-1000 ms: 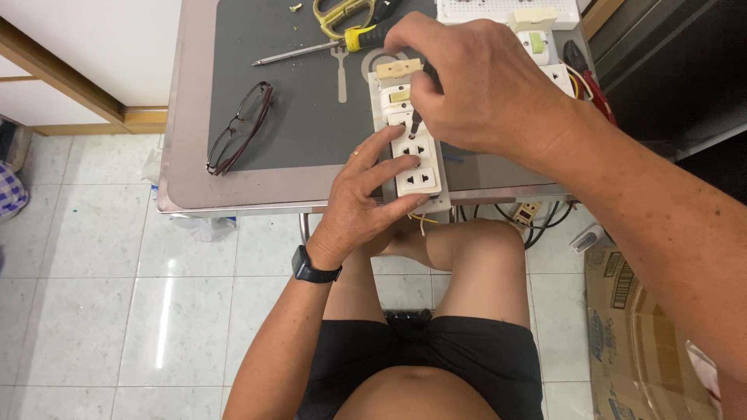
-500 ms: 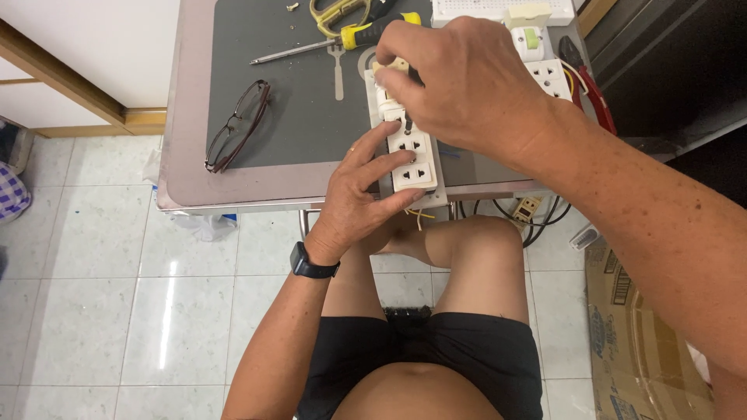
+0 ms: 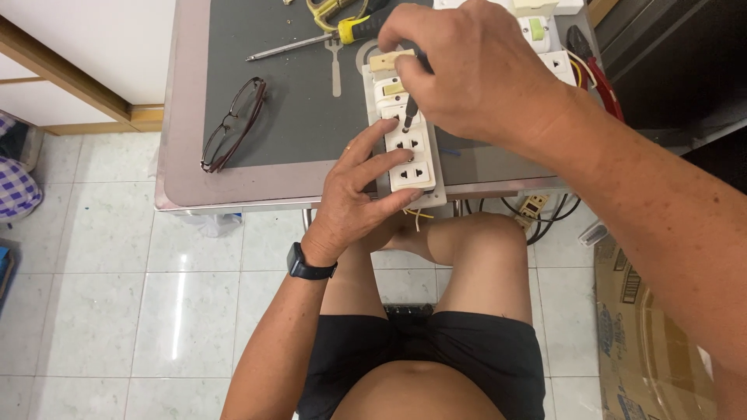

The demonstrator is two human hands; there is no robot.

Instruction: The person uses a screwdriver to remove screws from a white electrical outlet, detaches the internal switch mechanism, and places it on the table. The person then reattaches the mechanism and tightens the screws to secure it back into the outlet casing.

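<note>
A white socket panel (image 3: 411, 159) with several outlets and switches lies at the near edge of the grey-topped table (image 3: 296, 117). My left hand (image 3: 359, 196) grips its near end, fingers spread over the lowest outlet, a dark watch on the wrist. My right hand (image 3: 475, 70) is closed around a dark screwdriver (image 3: 409, 117), whose tip rests on the panel near an upper outlet. Most of the tool is hidden inside the fist.
Folded glasses (image 3: 233, 124) lie on the table's left side. A long screwdriver with a yellow handle (image 3: 311, 43) and a small metal wrench (image 3: 336, 66) lie behind the panel. Red-handled pliers (image 3: 595, 70) and wires sit at the right edge. A cardboard box (image 3: 646, 334) stands on the floor.
My right hand has shifted slightly with the screwdriver over the upper part of the panel. My left hand keeps its hold on the near end.
</note>
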